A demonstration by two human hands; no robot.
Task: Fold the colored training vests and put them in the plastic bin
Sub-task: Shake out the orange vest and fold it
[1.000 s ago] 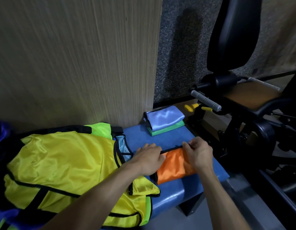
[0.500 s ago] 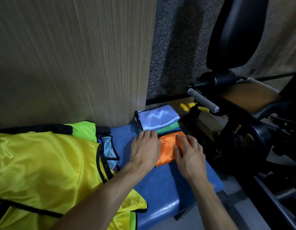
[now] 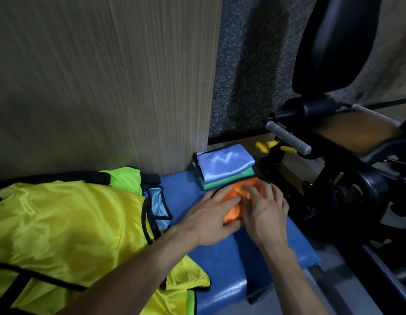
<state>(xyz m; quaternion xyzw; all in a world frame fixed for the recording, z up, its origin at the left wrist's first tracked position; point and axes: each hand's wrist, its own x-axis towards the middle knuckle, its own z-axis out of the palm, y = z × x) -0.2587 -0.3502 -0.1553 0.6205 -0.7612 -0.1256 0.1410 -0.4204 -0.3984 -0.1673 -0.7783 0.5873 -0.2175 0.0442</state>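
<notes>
While both hands lie flat on the folded orange vest (image 3: 234, 202), it sits on the blue padded bench (image 3: 222, 258), its far edge touching the small stack of folded vests. Left hand (image 3: 212, 218): fingers straight and spread, pressing the vest's left half. Right hand (image 3: 264, 208): fingers extended, palm down on the right half; the two hands meet over the middle, and much of the cloth is hidden beneath them. The stack holds a light blue vest (image 3: 224, 162) on top of a green vest (image 3: 229, 179), set against the wood-grain panel (image 3: 102, 83). A loose yellow vest (image 3: 68, 226) with black trim is heaped on the bench's left side, overlying what looks like a neon green vest (image 3: 123, 178); motion blur leaves that uncertain. Black exercise machine (image 3: 338, 142) stands right of the bench.
</notes>
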